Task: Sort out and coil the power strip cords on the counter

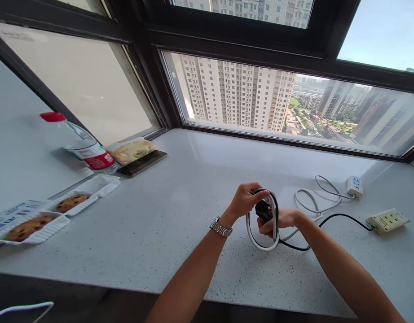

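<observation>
My left hand (244,200), with a metal watch at its wrist, is closed on the top of a coil of white and black power cords (252,240). From the right, my right hand (283,219) is closed round the same cords, lower down. Between the hands shows a black plug (263,210); a white plug end sits just above it, partly covered by fingers. The cords run right over the counter. The white one leads to a small white power strip (354,185), the black one to a cream power strip (388,220).
The speckled white counter (143,233) ends at a front edge near me. Left stand a red-capped bottle (92,150), a phone (142,163), a packaged food bag (134,150) and a plastic tray (81,207) with cookies. Windows (234,94) rise behind. A white cable (23,307) shows lower left.
</observation>
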A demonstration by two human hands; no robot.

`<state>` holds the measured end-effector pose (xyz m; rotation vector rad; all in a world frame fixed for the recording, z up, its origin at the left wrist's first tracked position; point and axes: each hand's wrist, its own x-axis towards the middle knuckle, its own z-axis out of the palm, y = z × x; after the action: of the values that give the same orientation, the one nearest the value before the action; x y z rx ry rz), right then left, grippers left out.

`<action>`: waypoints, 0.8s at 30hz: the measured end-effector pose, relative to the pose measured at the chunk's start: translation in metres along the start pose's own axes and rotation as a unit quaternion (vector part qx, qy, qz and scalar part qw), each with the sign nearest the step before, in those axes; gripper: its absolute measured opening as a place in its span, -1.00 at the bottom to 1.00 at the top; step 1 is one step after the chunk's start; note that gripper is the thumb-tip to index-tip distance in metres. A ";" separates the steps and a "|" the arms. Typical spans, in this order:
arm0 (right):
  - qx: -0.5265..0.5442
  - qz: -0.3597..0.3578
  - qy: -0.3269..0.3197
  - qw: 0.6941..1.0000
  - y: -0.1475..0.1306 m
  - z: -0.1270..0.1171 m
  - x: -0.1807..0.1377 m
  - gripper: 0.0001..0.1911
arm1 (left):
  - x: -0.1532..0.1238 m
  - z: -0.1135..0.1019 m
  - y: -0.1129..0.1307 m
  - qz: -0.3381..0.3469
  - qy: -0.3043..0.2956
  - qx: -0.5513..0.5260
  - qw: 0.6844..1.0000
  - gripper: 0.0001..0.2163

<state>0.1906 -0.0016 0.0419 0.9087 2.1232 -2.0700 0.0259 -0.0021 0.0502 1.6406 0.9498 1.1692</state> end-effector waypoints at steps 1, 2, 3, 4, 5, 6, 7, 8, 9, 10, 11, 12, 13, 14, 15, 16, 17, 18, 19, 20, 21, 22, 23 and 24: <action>0.010 -0.015 -0.017 1.000 -0.004 0.004 0.000 -0.77 | 0.000 0.000 0.000 -0.004 0.002 0.003 1.000 -0.59; 0.019 -0.026 -0.029 0.999 -0.008 0.007 0.000 -0.78 | 0.001 0.000 -0.001 -0.005 0.005 0.004 1.000 -0.58; 0.024 -0.034 -0.043 0.998 -0.011 0.010 -0.001 -0.79 | 0.001 0.000 -0.002 -0.006 0.007 0.001 1.000 -0.58; 0.026 -0.036 -0.056 0.997 -0.013 0.013 0.000 -0.79 | 0.001 0.000 -0.003 -0.009 0.005 -0.008 1.000 -0.57; 0.026 -0.033 -0.071 0.997 -0.016 0.015 0.000 -0.79 | 0.001 0.001 -0.004 -0.016 -0.005 -0.021 1.000 -0.57; 0.023 -0.029 -0.086 0.996 -0.017 0.016 0.001 -0.78 | 0.001 0.001 -0.005 -0.026 -0.020 -0.039 0.999 -0.56; 0.019 -0.026 -0.101 0.994 -0.019 0.018 0.001 -0.76 | 0.001 0.002 -0.007 -0.041 -0.038 -0.064 0.996 -0.56; 0.014 -0.025 -0.115 0.993 -0.019 0.020 0.003 -0.74 | 0.001 0.003 -0.009 -0.061 -0.058 -0.092 0.992 -0.55; 0.009 -0.025 -0.129 0.991 -0.019 0.021 0.004 -0.71 | 0.000 0.005 -0.010 -0.086 -0.079 -0.124 0.985 -0.54; 0.005 -0.025 -0.142 0.990 -0.019 0.023 0.005 -0.70 | 0.000 0.006 -0.012 -0.112 -0.100 -0.156 0.976 -0.54; 0.002 -0.025 -0.156 0.987 -0.018 0.025 0.007 -0.69 | -0.001 0.008 -0.013 -0.138 -0.122 -0.187 0.965 -0.54; 0.001 -0.027 -0.172 0.985 -0.017 0.026 0.009 -0.69 | -0.002 0.009 -0.014 -0.163 -0.141 -0.214 0.953 -0.53; 0.002 -0.029 -0.190 0.981 -0.016 0.028 0.010 -0.69 | -0.003 0.011 -0.014 -0.184 -0.159 -0.236 0.941 -0.53; 0.004 -0.032 -0.204 0.978 -0.015 0.030 0.011 -0.69 | -0.004 0.012 -0.014 -0.200 -0.173 -0.253 0.931 -0.53; 0.004 -0.035 -0.215 0.976 -0.014 0.031 0.012 -0.69 | -0.005 0.013 -0.013 -0.209 -0.184 -0.265 0.923 -0.53; 0.002 -0.037 -0.222 0.974 -0.012 0.032 0.013 -0.68 | -0.006 0.014 -0.012 -0.216 -0.192 -0.276 0.917 -0.54; -0.001 -0.037 -0.222 0.974 -0.011 0.033 0.013 -0.67 | -0.007 0.014 -0.011 -0.221 -0.196 -0.286 0.912 -0.55; -0.004 -0.036 -0.214 0.976 -0.010 0.033 0.013 -0.67 | -0.008 0.014 -0.009 -0.226 -0.195 -0.294 0.908 -0.56; -0.003 -0.037 -0.195 0.980 -0.008 0.032 0.012 -0.65 | -0.008 0.014 -0.008 -0.229 -0.188 -0.302 0.906 -0.57; 0.004 -0.040 -0.165 0.985 -0.006 0.031 0.011 -0.64 | -0.008 0.013 -0.008 -0.228 -0.170 -0.310 0.907 -0.57; 0.022 -0.045 -0.124 0.991 -0.004 0.029 0.009 -0.61 | -0.008 0.012 -0.008 -0.226 -0.144 -0.319 0.909 -0.58; 0.052 -0.052 -0.076 0.994 -0.001 0.027 0.008 -0.58 | -0.007 0.011 -0.009 -0.219 -0.114 -0.328 0.912 -0.59; 0.091 -0.060 -0.030 0.994 0.001 0.025 0.006 -0.53 | -0.006 0.011 -0.011 -0.212 -0.083 -0.339 0.913 -0.60; 0.135 -0.066 0.008 0.989 0.003 0.024 0.004 -0.47 | -0.005 0.010 -0.013 -0.206 -0.052 -0.350 0.913 -0.61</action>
<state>0.1801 -0.0227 0.0346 0.8307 1.9927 -2.4680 0.0335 -0.0049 0.0352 0.8622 0.6498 0.9578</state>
